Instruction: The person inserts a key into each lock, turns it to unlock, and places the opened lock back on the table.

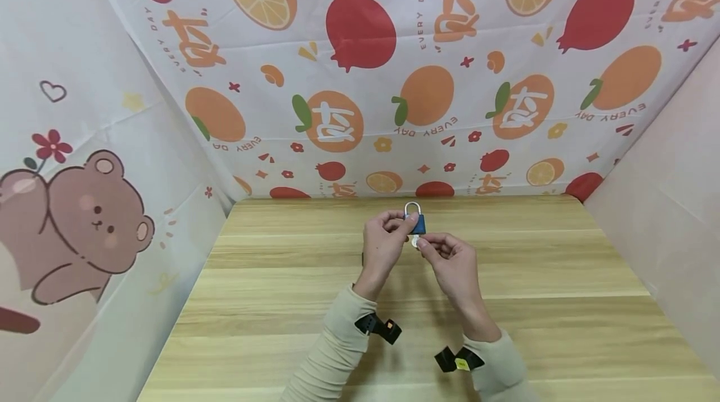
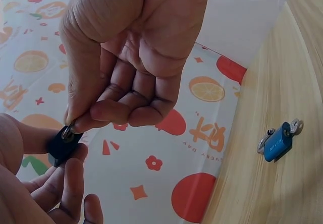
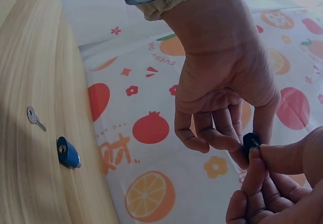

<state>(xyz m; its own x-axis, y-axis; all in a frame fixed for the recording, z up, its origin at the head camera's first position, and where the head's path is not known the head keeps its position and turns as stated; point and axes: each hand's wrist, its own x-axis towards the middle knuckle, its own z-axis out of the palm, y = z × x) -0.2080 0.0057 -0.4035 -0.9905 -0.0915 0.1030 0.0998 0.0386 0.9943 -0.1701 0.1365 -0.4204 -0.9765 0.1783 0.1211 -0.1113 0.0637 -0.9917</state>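
In the head view my left hand (image 1: 382,249) holds a blue padlock (image 1: 418,226) between thumb and fingers, its silver shackle (image 1: 413,204) pointing up. Just below it, my right hand (image 1: 457,267) pinches a small silver key (image 1: 415,241) by its head, right at the padlock's lower end. Seen from the left wrist, the right hand (image 2: 136,57) brings the key down to the keyhole face of the held padlock (image 2: 63,146). In the right wrist view the left hand (image 3: 222,93) reaches from above, and fingers mostly cover the padlock (image 3: 250,142).
On the wooden tabletop (image 1: 270,302) lies another blue padlock (image 2: 277,142), with a key head (image 2: 296,127) at its end in the left wrist view. From the right wrist, a loose key (image 3: 34,117) lies near a blue padlock (image 3: 68,153). A fruit-printed cloth (image 1: 371,83) hangs behind.
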